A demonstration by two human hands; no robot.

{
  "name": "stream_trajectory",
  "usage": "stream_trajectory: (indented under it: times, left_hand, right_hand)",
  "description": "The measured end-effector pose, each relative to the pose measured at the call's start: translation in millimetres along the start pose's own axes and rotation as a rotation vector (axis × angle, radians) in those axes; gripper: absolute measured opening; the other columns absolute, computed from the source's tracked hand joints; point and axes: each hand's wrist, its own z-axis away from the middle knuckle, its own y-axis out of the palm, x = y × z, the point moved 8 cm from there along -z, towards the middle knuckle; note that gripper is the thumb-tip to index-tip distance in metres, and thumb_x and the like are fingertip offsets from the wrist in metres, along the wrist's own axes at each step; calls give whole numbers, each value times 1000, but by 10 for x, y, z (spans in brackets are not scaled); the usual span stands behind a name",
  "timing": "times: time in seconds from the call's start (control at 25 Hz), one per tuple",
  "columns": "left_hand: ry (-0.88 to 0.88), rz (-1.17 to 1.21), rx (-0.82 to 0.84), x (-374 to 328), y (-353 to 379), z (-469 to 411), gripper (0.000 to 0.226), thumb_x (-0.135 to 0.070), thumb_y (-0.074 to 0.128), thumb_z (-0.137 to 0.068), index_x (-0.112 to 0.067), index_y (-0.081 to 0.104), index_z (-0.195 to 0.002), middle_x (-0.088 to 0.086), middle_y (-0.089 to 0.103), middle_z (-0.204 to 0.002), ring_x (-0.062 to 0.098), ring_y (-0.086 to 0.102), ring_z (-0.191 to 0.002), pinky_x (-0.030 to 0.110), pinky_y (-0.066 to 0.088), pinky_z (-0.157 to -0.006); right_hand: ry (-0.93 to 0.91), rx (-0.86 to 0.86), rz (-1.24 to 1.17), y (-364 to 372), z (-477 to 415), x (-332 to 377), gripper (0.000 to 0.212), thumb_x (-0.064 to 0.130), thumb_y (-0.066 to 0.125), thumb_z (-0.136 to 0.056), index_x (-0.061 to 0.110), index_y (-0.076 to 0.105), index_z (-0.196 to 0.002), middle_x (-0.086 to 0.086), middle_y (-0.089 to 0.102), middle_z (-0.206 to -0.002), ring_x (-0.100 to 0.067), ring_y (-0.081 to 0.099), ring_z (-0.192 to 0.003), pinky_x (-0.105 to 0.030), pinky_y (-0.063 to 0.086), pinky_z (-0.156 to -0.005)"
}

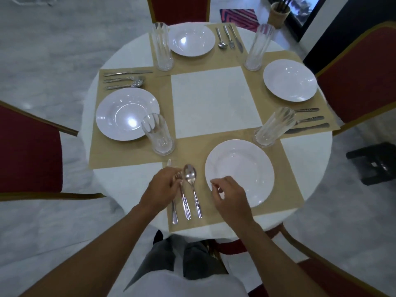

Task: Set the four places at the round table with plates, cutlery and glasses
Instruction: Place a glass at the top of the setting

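Observation:
The round table [214, 99] has four tan placemats, each with a white plate, a tall glass and cutlery. At the near place, a knife [174, 215], a fork [186, 209] and a spoon [190, 174] lie side by side, left of the near plate [246, 163]. My left hand [162, 187] rests over the knife, its fingertips pinched on the fork's head. Hovering at the near plate's left rim, my right hand [229, 196] has loosely curled fingers and holds nothing. The near glass [272, 127] stands beyond the plate.
The left plate [126, 113] and its glass [159, 133] sit close to my left hand. Red chairs stand on the left [27, 151], on the right [360, 78] and at the far side [180, 9]. A black stool [375, 163] is on the floor at right.

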Motion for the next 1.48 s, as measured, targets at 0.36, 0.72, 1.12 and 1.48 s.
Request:
stream_trajectory:
  times: [0.36,0.72,1.12,1.48]
  left_hand:
    - [7,-152,221,573,313,630,71,-36,66,-92,-24,32,-154,-8,17,-164,9,6,-152,34,26,-120]
    - [-23,-240,326,611,377,613,75,-44,57,-96,-28,17,-158,-12,0,-165,9,-8,-152,36,31,-116]
    - [-11,-225,295,624,386,589,74,-42,61,-94,-28,23,-156,-12,4,-165,8,-3,-152,33,32,-114]
    - [-30,-236,310,651,412,592,75,-43,61,-94,-29,22,-157,-12,2,-165,10,-3,-152,35,30,-116]
  right_hand:
    - [409,241,15,937,287,100,12,34,56,-99,24,61,-96,3,63,-88,-17,63,-76,-26,51,-64]
    - [449,182,59,887,353,70,39,59,37,-102,24,55,-101,7,59,-88,-14,59,-79,-35,49,-70]
    - [364,268,93,1274,349,281,20,18,54,-103,13,59,-122,4,57,-101,-8,56,-80,-19,51,-69]
    - [365,250,189,1269,394,363,33,13,64,-99,7,60,-131,-9,64,-111,-15,64,-87,-28,60,-76]
